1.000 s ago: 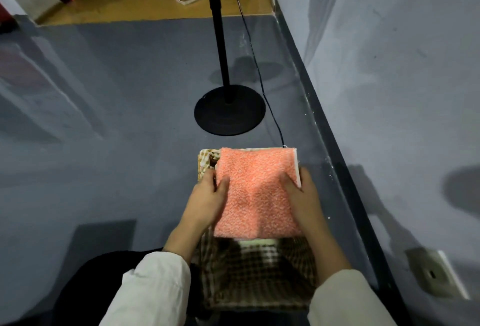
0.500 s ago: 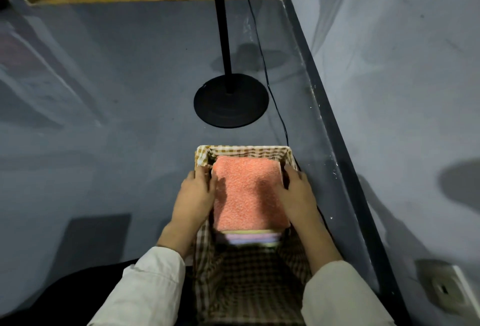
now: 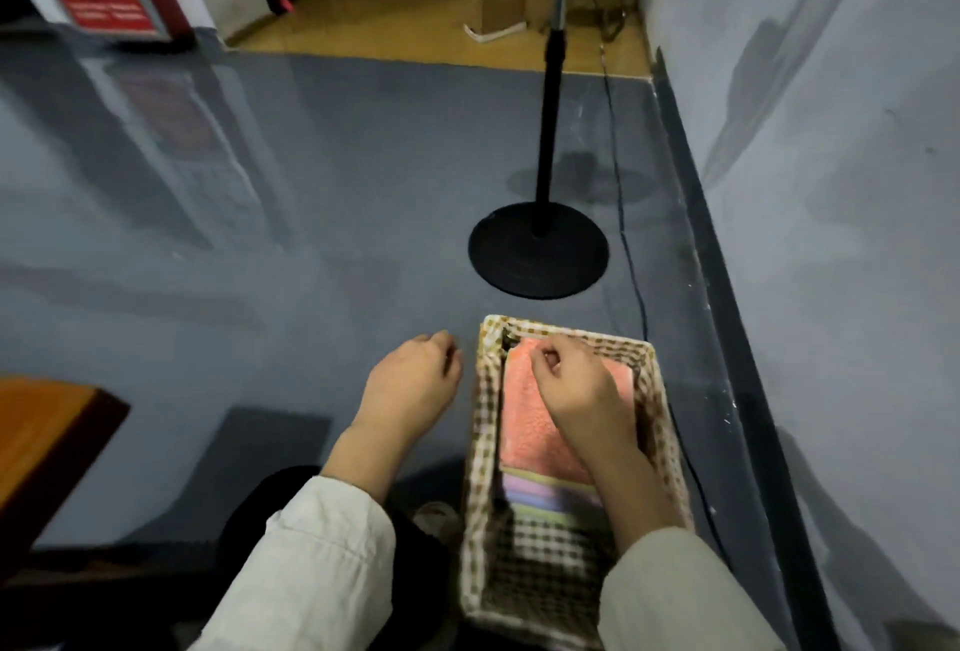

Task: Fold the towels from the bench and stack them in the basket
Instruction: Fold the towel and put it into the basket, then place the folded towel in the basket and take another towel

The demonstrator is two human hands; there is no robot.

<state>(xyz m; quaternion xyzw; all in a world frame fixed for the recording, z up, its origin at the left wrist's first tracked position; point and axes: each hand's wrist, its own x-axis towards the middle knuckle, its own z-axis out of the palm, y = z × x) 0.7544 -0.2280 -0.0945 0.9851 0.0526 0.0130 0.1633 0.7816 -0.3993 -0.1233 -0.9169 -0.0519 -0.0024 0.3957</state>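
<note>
Coral towel (image 3: 532,429) lies atop the stack (image 3: 545,494) in the basket (image 3: 485,442); left hand (image 3: 410,383) beside the basket, loosely curled, empty; right hand (image 3: 576,388) curled over the towel, grip indeterminate; a snagged lift could plausibly unfold the top layer.

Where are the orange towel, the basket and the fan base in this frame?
orange towel (image 3: 524,422): head view, exposed top face.
basket (image 3: 485,442): head view, checked left wall.
fan base (image 3: 537,255): head view, centre of the black disc.
</note>
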